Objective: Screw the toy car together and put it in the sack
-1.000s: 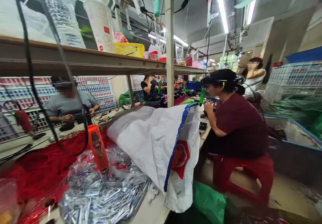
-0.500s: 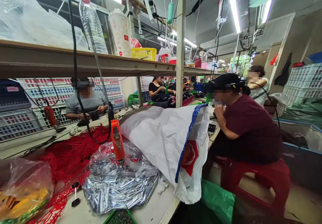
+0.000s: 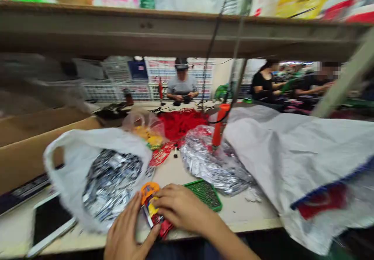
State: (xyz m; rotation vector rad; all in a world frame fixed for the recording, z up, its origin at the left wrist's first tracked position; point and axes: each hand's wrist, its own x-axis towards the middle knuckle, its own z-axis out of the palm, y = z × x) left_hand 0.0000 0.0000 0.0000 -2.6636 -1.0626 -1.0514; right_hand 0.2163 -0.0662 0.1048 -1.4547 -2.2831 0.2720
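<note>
Left hand (image 3: 124, 229), right hand (image 3: 182, 207), gripping one packet (image 3: 149, 192)

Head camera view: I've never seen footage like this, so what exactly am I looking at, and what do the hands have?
This picture comes from one camera worn on a person's head, looking forward and down. The two bare hands at the bottom are therefore that person's own: the left hand and the right hand. The right hand covers part of a small orange, yellow and red item, and the left hand is right against it, though blur hides the exact grip. On the workbench lie a white plastic bag of shiny silver pieces, a green tray and a tablet or phone. An upright orange power tool stands beside a large white woven sack. A co-worker sits across the bench.
</note>
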